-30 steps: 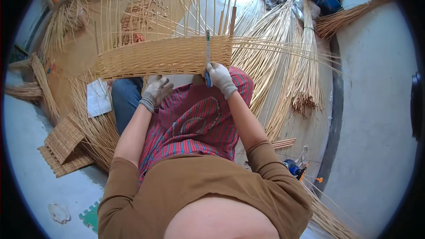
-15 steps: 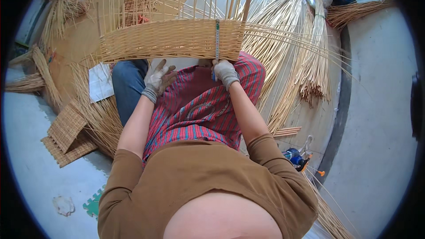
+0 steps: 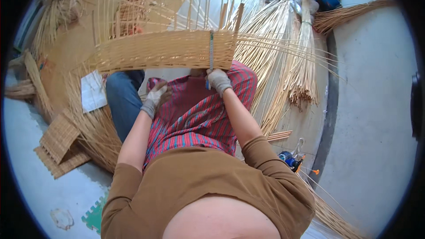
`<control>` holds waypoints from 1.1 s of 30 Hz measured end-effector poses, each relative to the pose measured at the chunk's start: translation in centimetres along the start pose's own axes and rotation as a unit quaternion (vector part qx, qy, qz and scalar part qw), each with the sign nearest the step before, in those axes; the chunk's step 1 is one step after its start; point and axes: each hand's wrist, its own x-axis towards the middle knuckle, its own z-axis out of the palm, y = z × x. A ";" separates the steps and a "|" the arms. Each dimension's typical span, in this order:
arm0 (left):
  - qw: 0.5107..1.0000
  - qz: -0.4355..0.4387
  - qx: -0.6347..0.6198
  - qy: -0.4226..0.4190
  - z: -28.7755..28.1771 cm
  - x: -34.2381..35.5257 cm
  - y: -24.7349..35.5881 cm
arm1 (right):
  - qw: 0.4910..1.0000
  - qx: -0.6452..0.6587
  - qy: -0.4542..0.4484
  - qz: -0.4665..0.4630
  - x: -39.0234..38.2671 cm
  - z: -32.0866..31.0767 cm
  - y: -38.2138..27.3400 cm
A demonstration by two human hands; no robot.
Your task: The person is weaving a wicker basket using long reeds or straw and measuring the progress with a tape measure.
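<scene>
— What's the gloved right hand [image 3: 218,79] doing?

— It's clenched round the lower end of a thin straight metal tool [image 3: 211,53], which stands upright against the face of the pale woven wicker panel [image 3: 164,49]. That panel sits across the knees, just above the red striped cloth [image 3: 195,115] on the lap.

— And the gloved left hand [image 3: 156,97]?

— It rests on the cloth below the panel with fingers curled; whether it grips anything, I can't tell.

— Anything nearby?

— Bundles of loose straw-coloured reeds [image 3: 287,57] lie to the right, and flat woven mats [image 3: 57,141] to the left.
</scene>
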 end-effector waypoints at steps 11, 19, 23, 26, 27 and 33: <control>0.996 -0.062 0.059 0.036 -0.9 3.3 -4.2 | 0.976 0.172 0.051 -0.120 -1.9 -3.9 1.3; 0.981 -0.098 0.160 0.042 1.2 2.4 -3.8 | 0.977 0.145 0.113 -0.110 -0.6 -13.0 1.4; 0.979 -0.099 0.175 0.031 1.3 2.2 -4.0 | 0.982 0.129 0.112 -0.081 0.2 -14.2 1.3; 0.978 -0.099 0.179 0.032 1.0 2.5 -4.4 | 0.989 0.083 0.096 -0.079 0.0 -13.6 1.7; 0.978 -0.103 0.177 0.042 0.7 2.3 -4.6 | 0.989 0.083 0.089 -0.081 -0.8 -13.3 1.0; 0.974 -0.085 0.208 0.017 -0.6 2.9 -6.4 | 0.967 0.187 0.125 -0.116 -1.9 -14.9 -1.1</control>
